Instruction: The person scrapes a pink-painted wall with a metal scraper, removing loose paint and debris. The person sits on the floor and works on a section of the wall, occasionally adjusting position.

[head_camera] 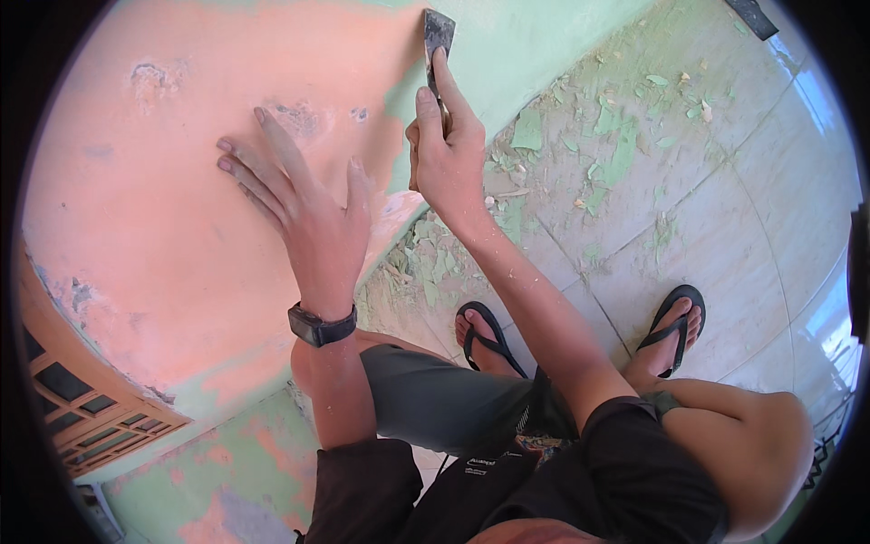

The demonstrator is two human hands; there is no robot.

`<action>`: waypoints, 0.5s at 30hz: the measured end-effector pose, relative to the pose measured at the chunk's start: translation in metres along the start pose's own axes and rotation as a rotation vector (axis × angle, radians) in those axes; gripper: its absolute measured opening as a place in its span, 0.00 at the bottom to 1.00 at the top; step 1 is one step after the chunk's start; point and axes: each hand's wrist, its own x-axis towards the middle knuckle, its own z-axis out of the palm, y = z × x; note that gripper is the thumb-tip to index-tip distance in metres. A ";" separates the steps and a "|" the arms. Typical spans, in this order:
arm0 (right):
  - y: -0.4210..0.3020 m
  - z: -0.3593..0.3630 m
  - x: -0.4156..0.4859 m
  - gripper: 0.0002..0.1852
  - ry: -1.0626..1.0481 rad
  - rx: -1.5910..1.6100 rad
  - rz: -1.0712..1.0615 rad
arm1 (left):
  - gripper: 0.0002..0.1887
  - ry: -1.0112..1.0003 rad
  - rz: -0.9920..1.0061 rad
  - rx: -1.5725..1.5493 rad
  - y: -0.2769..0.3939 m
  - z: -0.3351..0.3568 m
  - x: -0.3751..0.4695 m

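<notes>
My right hand [452, 146] grips a paint scraper [439, 37], its index finger stretched along the metal blade. The blade's edge lies at the boundary between bare orange wall and the green paint [503, 47]. Most of the handle is hidden in my fist. To the left, my left hand [316, 217] rests against the orange wall [170, 238] with its fingers spread and holds nothing. A dark watch [323, 325] is strapped round that wrist. Rough grey patches [296, 117] mark the wall near my left fingertips.
Peeled green paint flakes [615, 156] and dust litter the tiled floor [714, 245] along the wall's foot. My feet in black flip-flops [489, 333] stand on the tiles. An orange lattice frame [102, 415] is set at lower left. A dark object [753, 17] lies at upper right.
</notes>
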 end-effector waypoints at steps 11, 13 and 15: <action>0.011 0.001 -0.020 0.29 -0.028 -0.066 -0.002 | 0.52 0.028 0.032 0.025 0.001 0.004 0.003; 0.014 0.005 -0.026 0.29 -0.041 -0.102 -0.028 | 0.52 0.043 0.052 0.051 0.002 0.007 0.004; 0.014 0.006 -0.026 0.29 -0.071 -0.065 0.000 | 0.52 0.049 0.059 0.064 0.001 0.007 0.002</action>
